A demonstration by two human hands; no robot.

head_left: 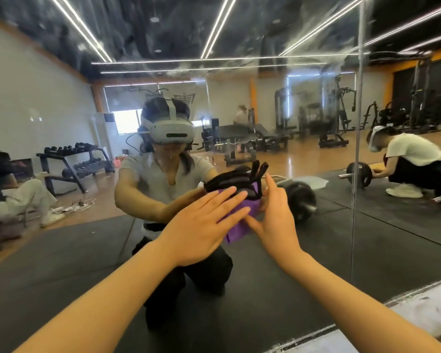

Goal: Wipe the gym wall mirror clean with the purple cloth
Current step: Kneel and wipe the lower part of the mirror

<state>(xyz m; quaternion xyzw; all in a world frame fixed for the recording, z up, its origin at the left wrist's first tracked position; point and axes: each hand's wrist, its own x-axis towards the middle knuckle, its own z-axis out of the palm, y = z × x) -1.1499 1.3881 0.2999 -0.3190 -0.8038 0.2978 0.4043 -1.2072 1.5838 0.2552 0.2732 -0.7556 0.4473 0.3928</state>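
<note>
The left hand [201,226] lies flat, fingers straight, pressing the purple cloth [239,220] against the mirror [61,98]. The right hand [275,220], also loosely spread, touches the cloth's right edge. The cloth sits between them, its long axis slanting down-left.

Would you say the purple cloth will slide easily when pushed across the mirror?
Probably: the purple cloth lies flat on smooth mirror glass under the left hand. It looks thin and floppy, so its loose lower corner may bunch.
</note>
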